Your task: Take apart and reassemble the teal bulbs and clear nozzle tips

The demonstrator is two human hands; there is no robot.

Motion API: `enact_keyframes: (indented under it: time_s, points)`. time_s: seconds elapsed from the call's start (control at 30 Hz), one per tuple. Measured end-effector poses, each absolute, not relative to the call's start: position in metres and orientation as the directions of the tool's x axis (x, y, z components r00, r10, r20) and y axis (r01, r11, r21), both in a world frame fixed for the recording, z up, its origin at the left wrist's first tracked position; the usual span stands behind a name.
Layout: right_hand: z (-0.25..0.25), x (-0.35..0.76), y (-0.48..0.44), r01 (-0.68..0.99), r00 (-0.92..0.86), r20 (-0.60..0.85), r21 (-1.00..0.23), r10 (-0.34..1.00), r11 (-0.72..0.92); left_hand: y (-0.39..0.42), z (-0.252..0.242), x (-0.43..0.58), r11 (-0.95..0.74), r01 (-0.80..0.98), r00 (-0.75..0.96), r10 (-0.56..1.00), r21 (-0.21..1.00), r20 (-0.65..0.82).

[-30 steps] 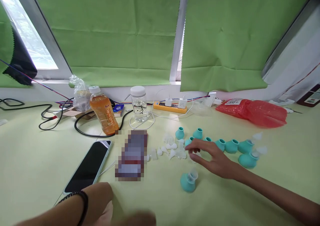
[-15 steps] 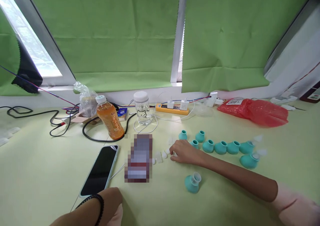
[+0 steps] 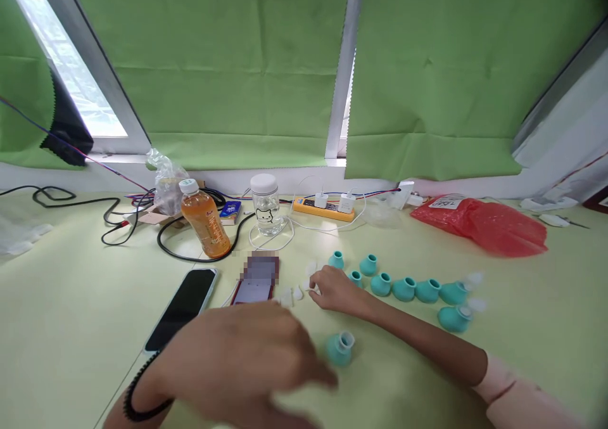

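My right hand (image 3: 335, 289) is over the table beside small translucent pieces (image 3: 286, 297), its thumb and fingers pinched; what they hold is too small to make out. Low in front, my left hand (image 3: 242, 359) is blurred, with thumb and forefinger apart and nothing seen between them. Just right of its fingertips stands a teal pot-shaped piece (image 3: 338, 351) with a clear ring in its neck. Behind and right of my right hand are several more teal pieces (image 3: 403, 289). Two at the right end, one of them the nearer piece (image 3: 453, 319), have clear parts in their necks.
A black-screened phone (image 3: 183, 308) and a reddish phone (image 3: 254, 283), partly covered by my left hand, lie on the left. Behind stand an orange drink bottle (image 3: 205, 221), a clear jar (image 3: 266, 207), a yellow power strip (image 3: 323, 209) and cables. A red plastic bag (image 3: 484, 223) lies back right.
My left hand has come into view and reached right toward the front teal piece. My right hand stays by the translucent pieces. The view has shifted slightly.
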State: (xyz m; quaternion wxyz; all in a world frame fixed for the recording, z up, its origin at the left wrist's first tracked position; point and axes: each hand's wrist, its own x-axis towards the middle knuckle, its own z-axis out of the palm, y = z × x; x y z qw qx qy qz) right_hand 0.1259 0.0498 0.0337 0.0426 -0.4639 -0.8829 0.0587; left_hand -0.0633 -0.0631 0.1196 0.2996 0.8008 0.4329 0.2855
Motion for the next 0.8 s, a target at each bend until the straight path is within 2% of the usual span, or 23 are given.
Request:
enact_keyframes:
  time_s: [0.07,0.13,0.2,0.3,0.37,0.47,0.63,0.8]
  points:
    - [0.045,0.134,0.045,0.772,-0.593,0.050,-0.249,0.803,0.585,-0.047,0.121,-0.041,-0.546,0.482,0.656,0.743,0.685,0.131]
    - [0.057,0.146,0.038,0.679,-0.600,0.110,-0.454,0.793,0.577,-0.041,0.104,-0.022,-0.508,0.522,0.570,0.806,0.685,0.163]
    - [0.068,0.158,0.028,0.585,-0.556,0.176,-0.611,0.812,0.533,-0.044,0.075,-0.007,-0.430,0.524,0.479,0.863,0.735,0.163]
    - [0.074,0.176,0.008,0.446,-0.519,0.205,-0.763,0.830,0.468,-0.050,0.034,0.010,-0.380,0.506,0.415,0.894,0.774,0.168]
    - [0.071,0.184,-0.005,0.341,-0.518,0.193,-0.847,0.833,0.408,-0.048,0.020,0.016,-0.386,0.494,0.433,0.886,0.779,0.165]
    - [0.057,0.188,-0.018,0.215,-0.486,0.177,-0.925,0.856,0.314,-0.041,0.015,0.017,-0.447,0.484,0.479,0.855,0.753,0.200]
    - [0.036,0.180,-0.017,0.022,-0.264,0.272,-0.957,0.925,0.288,-0.037,0.013,0.007,-0.539,0.507,0.489,0.823,0.672,0.290]
    - [0.026,0.172,-0.013,-0.077,-0.293,0.172,-0.985,0.940,0.156,-0.036,0.014,0.002,-0.410,0.420,0.460,0.865,0.810,0.199]
